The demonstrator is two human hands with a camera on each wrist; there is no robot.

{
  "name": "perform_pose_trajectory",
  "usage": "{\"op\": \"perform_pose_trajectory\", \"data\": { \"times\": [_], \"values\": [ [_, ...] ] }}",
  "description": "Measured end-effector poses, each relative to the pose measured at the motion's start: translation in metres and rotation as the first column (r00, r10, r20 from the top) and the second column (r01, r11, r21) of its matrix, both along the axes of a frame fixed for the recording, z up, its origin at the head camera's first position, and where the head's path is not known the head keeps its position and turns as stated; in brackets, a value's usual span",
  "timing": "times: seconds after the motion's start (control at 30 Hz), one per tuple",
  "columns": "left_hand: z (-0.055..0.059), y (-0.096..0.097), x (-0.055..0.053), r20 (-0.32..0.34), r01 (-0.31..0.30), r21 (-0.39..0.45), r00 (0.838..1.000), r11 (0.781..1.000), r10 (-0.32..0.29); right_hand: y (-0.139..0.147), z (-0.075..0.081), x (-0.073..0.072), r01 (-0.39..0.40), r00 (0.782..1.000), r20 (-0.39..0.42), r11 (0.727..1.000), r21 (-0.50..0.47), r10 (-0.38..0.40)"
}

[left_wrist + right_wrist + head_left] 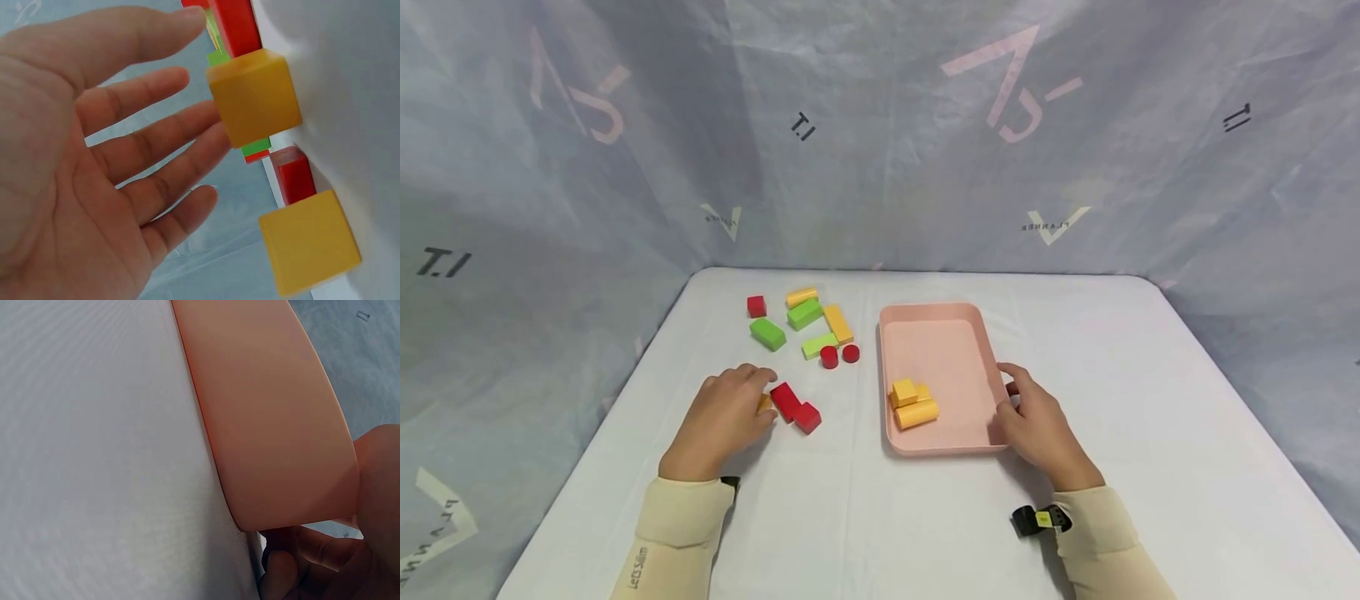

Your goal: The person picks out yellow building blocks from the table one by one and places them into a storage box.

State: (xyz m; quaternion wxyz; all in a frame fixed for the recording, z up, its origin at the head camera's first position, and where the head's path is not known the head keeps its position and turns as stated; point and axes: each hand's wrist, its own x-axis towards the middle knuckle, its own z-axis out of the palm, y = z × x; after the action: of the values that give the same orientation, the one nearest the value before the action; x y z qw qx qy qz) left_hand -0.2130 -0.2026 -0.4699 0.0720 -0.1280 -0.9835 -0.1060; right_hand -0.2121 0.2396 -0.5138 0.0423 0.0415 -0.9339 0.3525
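My left hand reaches over the left part of the table, its fingers loosely extended and thumb apart. Beside its fingertips in the left wrist view is a yellow cube; a second yellow cube lies below it. In the head view the hand mostly hides them. Just right of it lie a red block and a red cube. My right hand grips the right wall of a pink tray, thumb at the rim. Inside the tray are a yellow cylinder and yellow blocks.
Farther back on the white table lie a red cube, green blocks, a yellow cylinder, a flat yellow block and red cylinders. A grey printed cloth hangs behind the table.
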Motion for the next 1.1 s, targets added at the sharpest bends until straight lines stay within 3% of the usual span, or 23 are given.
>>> {"op": "perform_pose_trajectory", "data": {
  "times": [0.3, 0.67, 1.1],
  "values": [
    [-0.001, -0.001, -0.002, 0.016, -0.015, -0.007, 1.0, 1.0, 0.015, 0.001, 0.002, 0.0, 0.002, 1.0, 0.009, 1.0, -0.009, -0.002],
    [-0.005, -0.001, -0.004, 0.087, -0.033, -0.055, 0.996, 0.998, 0.037, -0.001, 0.002, 0.001, -0.004, 1.0, 0.01, 0.999, -0.035, 0.005],
    [-0.01, -0.002, -0.003, 0.093, -0.038, -0.055, 0.995, 0.998, 0.044, -0.002, 0.002, 0.002, 0.005, 1.0, -0.008, 0.999, -0.037, -0.006]
  ]
}}
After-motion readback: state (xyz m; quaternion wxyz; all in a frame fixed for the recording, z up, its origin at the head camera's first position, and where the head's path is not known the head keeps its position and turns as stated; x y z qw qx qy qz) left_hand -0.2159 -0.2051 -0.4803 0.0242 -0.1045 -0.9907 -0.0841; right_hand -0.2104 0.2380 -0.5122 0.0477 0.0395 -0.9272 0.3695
